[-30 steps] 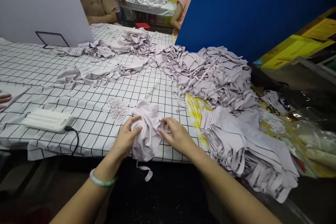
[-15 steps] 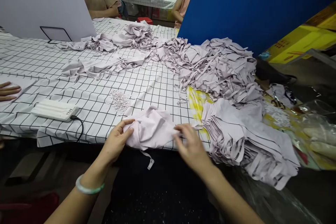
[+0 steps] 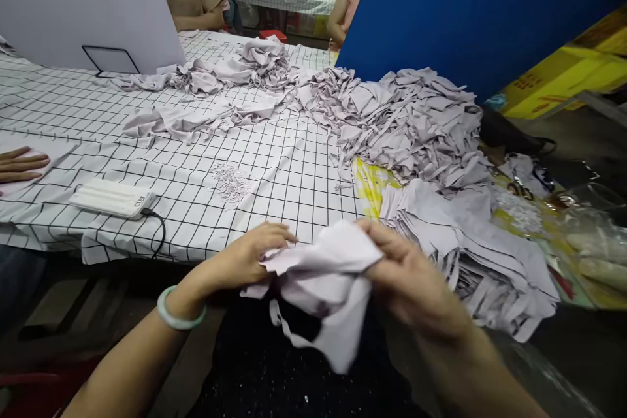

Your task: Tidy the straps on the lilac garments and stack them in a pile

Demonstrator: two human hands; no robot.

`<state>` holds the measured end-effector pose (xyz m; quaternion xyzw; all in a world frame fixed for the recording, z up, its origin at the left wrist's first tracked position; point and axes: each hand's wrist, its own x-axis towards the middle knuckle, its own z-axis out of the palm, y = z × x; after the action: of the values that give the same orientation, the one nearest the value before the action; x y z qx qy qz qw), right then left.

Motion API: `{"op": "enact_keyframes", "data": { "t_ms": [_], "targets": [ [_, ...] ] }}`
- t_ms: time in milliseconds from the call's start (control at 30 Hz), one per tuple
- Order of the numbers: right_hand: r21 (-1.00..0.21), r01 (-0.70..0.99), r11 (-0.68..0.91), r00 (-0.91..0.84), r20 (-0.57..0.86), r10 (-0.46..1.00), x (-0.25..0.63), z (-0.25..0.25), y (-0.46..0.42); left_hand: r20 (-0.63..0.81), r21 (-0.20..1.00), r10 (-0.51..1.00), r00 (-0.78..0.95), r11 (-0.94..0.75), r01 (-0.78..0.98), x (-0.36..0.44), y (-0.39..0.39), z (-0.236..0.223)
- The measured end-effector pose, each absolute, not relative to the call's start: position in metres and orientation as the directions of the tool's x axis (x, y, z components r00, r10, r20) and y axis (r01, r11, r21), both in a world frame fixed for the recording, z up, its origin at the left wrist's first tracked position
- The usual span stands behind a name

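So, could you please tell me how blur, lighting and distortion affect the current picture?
All in the head view: the right hand and crumpled pale lilac cloth look slightly smeared; clear plastic bags catch highlights; the area below the white, black-checked tablecloth is very dark; the edges seem stretched, wide-angle style.

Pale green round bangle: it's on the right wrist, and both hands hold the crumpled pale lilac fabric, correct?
Wrong wrist: the head view shows the pale green bangle on the left. The left hand and right hand do hold the pale lilac fabric.
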<state>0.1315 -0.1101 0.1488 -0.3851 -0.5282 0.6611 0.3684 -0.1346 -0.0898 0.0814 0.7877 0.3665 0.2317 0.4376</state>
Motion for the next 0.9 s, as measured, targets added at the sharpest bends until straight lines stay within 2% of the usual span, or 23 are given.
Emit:
{"op": "enact_keyframes", "data": {
  "t_ms": [67,133,167,233,300,333,400,500,567,633,700,767,900],
  "targets": [
    [-0.988,-0.081,-0.130,-0.276,-0.103,0.956,0.149,0.152,-0.085,-0.085,0.950,0.760,0.645,-0.134,0.284,-0.135,-0.069,0.089],
    [-0.994,0.063,-0.090,-0.136,-0.098,0.986,0.166,0.137,-0.053,-0.196,0.948,0.776,0.599,-0.007,0.319,-0.141,-0.046,0.096],
    [-0.979,0.185,-0.086,-0.076,-0.101,0.992,0.174,0.124,-0.039,-0.207,0.924,0.820,0.534,-0.016,0.382,-0.144,-0.037,0.097],
    [-0.872,0.480,-0.092,0.098,-0.050,0.994,0.190,0.094,-0.020,-0.104,0.816,0.949,0.299,-0.091,0.571,-0.144,-0.024,0.089],
    [-0.712,0.700,-0.055,0.177,0.098,0.979,0.201,0.065,-0.017,0.119,0.660,0.990,0.076,-0.136,0.739,-0.136,-0.023,0.072],
    [-0.649,0.761,-0.015,0.160,0.165,0.973,0.205,0.053,-0.021,0.205,0.592,0.978,0.029,-0.147,0.792,-0.128,-0.027,0.061],
    [-0.568,0.816,0.108,0.044,0.248,0.968,0.204,0.038,-0.034,0.272,0.498,0.962,0.029,-0.167,0.851,-0.109,-0.039,0.041],
    [-0.378,0.890,0.257,-0.142,0.306,0.941,0.183,0.030,-0.042,0.261,0.402,0.964,0.048,-0.154,0.902,-0.082,-0.052,0.024],
    [-0.186,0.936,0.300,-0.235,0.305,0.923,0.165,0.031,-0.034,0.247,0.353,0.968,0.036,-0.125,0.927,-0.073,-0.049,0.021],
    [-0.060,0.947,0.315,-0.284,0.299,0.911,0.155,0.032,-0.022,0.218,0.307,0.976,0.020,-0.088,0.948,-0.072,-0.039,0.023],
    [-0.038,0.952,0.305,-0.272,0.357,0.894,0.157,0.034,-0.014,0.199,0.263,0.980,0.011,-0.065,0.963,-0.077,-0.028,0.025],
    [-0.070,0.964,0.256,-0.199,0.450,0.871,0.170,0.033,-0.014,0.206,0.248,0.979,0.015,-0.067,0.966,-0.085,-0.022,0.028],
    [-0.144,0.971,0.192,-0.097,0.495,0.864,0.198,0.025,-0.033,0.242,0.313,0.970,0.010,-0.088,0.946,-0.103,-0.027,0.034]
  ]
}}
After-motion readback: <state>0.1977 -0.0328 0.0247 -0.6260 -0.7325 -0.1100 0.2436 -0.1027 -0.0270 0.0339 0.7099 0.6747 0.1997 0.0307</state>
